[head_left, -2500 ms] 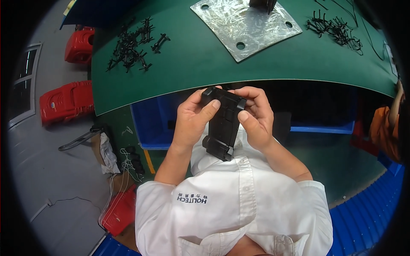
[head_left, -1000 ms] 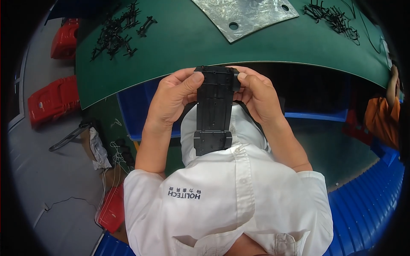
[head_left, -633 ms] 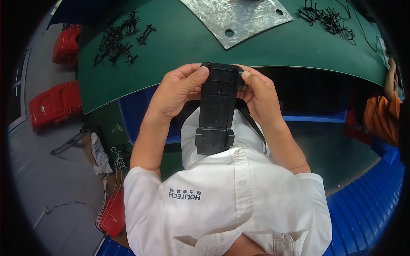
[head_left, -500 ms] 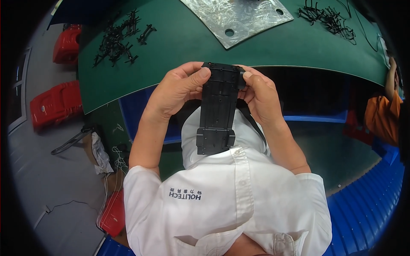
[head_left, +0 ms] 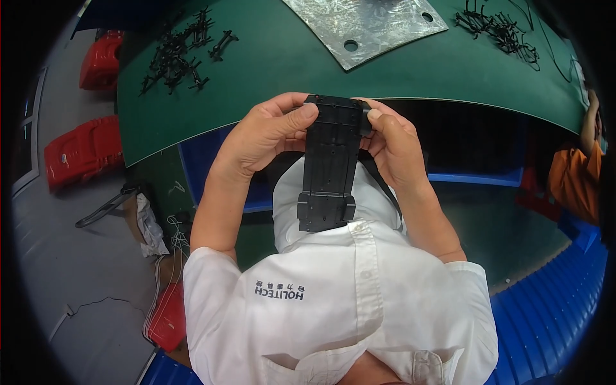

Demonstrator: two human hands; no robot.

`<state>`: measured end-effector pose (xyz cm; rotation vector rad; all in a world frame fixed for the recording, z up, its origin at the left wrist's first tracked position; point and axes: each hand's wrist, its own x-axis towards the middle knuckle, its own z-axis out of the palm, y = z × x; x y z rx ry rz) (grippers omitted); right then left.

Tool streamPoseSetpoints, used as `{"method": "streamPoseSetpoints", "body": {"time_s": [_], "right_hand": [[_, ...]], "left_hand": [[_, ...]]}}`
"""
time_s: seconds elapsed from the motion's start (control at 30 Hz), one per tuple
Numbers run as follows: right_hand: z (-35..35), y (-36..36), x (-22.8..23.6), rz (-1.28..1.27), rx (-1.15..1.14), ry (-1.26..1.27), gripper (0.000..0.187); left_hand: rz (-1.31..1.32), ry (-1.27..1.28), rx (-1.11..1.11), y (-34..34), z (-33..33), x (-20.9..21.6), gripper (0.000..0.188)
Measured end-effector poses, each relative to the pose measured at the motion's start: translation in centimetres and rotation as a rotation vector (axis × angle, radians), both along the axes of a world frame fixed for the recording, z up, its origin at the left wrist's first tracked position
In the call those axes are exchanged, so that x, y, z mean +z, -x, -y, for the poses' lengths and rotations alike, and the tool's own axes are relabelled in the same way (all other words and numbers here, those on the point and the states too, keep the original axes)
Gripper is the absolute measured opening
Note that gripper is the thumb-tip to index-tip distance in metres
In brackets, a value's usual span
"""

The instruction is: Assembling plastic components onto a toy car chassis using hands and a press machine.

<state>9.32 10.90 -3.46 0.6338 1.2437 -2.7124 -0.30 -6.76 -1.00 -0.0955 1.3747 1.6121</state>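
Note:
A long black plastic tray-like part [head_left: 331, 154] is held upright before my chest, its lower end near my white shirt. My left hand [head_left: 273, 131] grips its upper left edge, thumb on the face and fingers behind. At the upper right corner, my right hand [head_left: 394, 138] pinches a small dark rounded piece [head_left: 366, 120] at the edge; whether that piece is separate I cannot tell. Two short side tabs stick out near the part's lower end. The fingers behind the part are mostly hidden.
On the green table [head_left: 269, 70] lie a heap of black bracket-like pieces [head_left: 176, 58] at left and another black heap [head_left: 497, 35] at right. A metal plate [head_left: 372, 29] with holes lies between them. Red plastic stools [head_left: 83, 153] stand left. A person in orange [head_left: 577, 179] is at right.
Both hands keep the same grip on the black part. Only a slight shift of the whole view shows against the table.

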Motion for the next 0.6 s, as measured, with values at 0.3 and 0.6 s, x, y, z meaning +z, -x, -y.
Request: {"method": "streamPoseSetpoints", "body": {"time_s": [0.3, 0.6], "right_hand": [[0.0, -0.2, -0.3, -0.008, 0.025, -0.003, 0.036], [-0.3, -0.5, -0.3, -0.042, 0.057, 0.023, 0.038]], "left_hand": [[0.022, -0.027, 0.041, -0.3, 0.1, -0.7, 0.036], [0.166, -0.176, 0.051, -0.6, 0.0, -0.6, 0.037]]}}
